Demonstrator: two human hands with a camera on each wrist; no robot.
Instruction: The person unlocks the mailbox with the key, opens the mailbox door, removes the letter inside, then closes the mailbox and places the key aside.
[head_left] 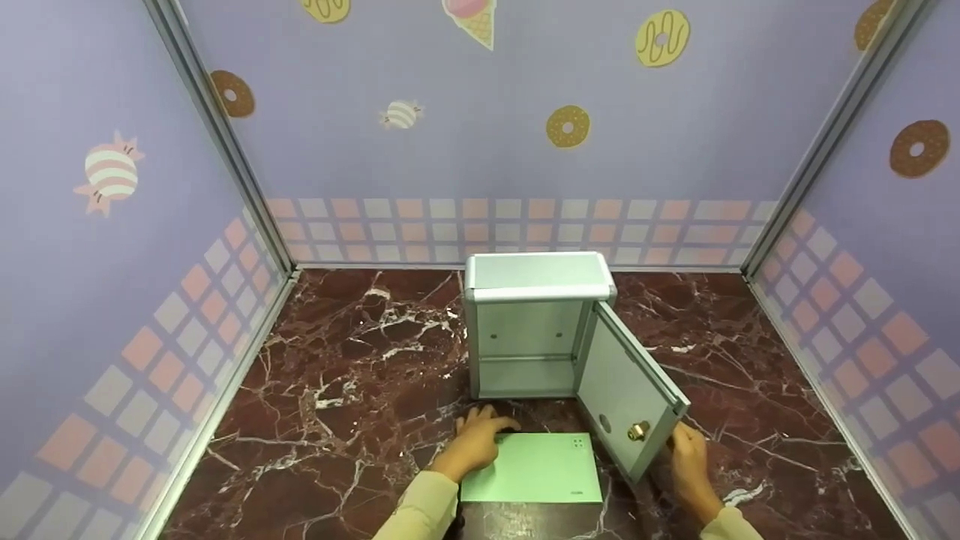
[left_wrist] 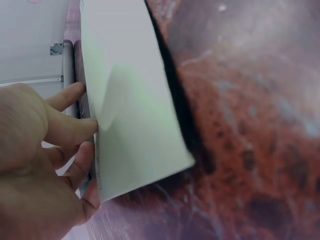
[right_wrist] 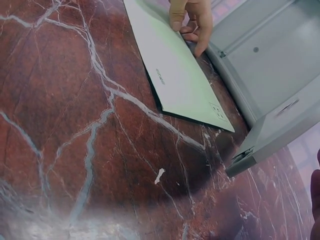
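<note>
A pale green envelope (head_left: 540,469) with a small printed square in one corner lies low over the marbled surface. My left hand (head_left: 476,442) holds its far edge near the left corner; the left wrist view shows the thumb and fingers gathered along that edge of the envelope (left_wrist: 135,110). Behind it stands a grey metal mailbox (head_left: 536,277), its inside facing me. Its door (head_left: 626,382) is swung out to the right, with a brass lock (head_left: 638,430) near the free edge. My right hand (head_left: 691,457) grips that free edge, some fingers hidden behind the door.
The dark red marbled tabletop (head_left: 360,375) spreads on both sides of the mailbox. Purple printed walls (head_left: 487,157) enclose it at the back, left and right, with metal posts (head_left: 817,135) at the corners.
</note>
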